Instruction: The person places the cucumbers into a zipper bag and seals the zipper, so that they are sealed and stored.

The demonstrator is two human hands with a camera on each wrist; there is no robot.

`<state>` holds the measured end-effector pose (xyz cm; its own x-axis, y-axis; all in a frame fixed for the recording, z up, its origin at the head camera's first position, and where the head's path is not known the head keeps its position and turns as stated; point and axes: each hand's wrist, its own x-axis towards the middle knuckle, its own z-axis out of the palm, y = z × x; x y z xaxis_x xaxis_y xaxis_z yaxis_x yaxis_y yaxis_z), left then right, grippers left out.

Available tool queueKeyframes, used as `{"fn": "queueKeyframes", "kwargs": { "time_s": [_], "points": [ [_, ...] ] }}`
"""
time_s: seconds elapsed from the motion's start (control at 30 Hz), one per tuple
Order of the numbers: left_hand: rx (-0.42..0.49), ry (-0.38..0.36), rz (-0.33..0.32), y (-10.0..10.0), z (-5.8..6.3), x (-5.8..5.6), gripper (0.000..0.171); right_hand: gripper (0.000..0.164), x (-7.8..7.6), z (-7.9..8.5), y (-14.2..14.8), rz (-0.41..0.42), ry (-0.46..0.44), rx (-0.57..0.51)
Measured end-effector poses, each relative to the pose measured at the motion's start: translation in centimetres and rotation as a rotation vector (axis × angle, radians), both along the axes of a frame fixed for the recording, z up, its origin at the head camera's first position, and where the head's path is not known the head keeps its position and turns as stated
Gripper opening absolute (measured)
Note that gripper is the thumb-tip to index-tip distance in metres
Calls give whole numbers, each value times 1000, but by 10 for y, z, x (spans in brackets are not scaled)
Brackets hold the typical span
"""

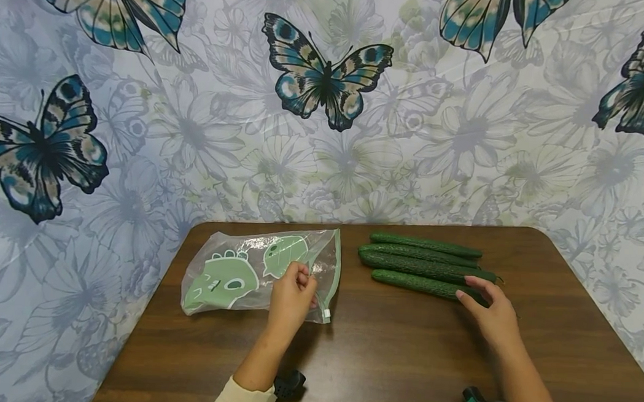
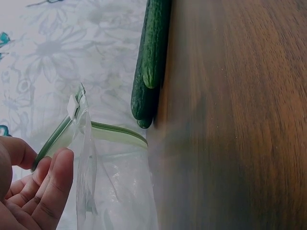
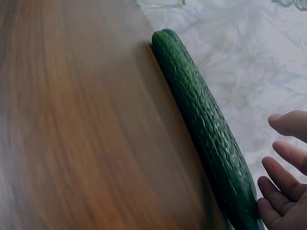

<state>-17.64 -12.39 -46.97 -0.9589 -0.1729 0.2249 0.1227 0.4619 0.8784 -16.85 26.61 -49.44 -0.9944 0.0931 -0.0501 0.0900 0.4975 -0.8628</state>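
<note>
Four long, bumpy green cucumbers are lying crosswise right of frame centre, leftward from the nearer right hand, fingers spread; left hand is pinching a clear, green-rimmed plastic bag.

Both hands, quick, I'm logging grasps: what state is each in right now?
Left hand: closed, holding the bag.
Right hand: open, holding nothing, by the cucumbers.

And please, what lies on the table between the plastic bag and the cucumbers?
Only a narrow bare strip of brown tabletop separates the plastic bag from the cucumbers in the head view.
</note>
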Motion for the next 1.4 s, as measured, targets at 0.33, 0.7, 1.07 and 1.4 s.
{"fn": "queueKeyframes", "kwargs": {
  "time_s": [0.33, 0.7, 1.07, 1.4],
  "points": [
    [-12, -3, -3, 0, -1, 1, 7, 66, -2, -3, 19, -9, 43, 77],
    [-27, -2, -3, 1, -1, 0, 7, 69, -9, -18, 41, 89, -18, 244],
    [-23, 3, -9, 2, -4, 0, 7, 74, -13, -27, 50, 173, -105, 197],
    [-20, -14, -14, 2, -3, 0, 7, 69, -13, -28, 53, 178, -113, 197]
  ]
}}
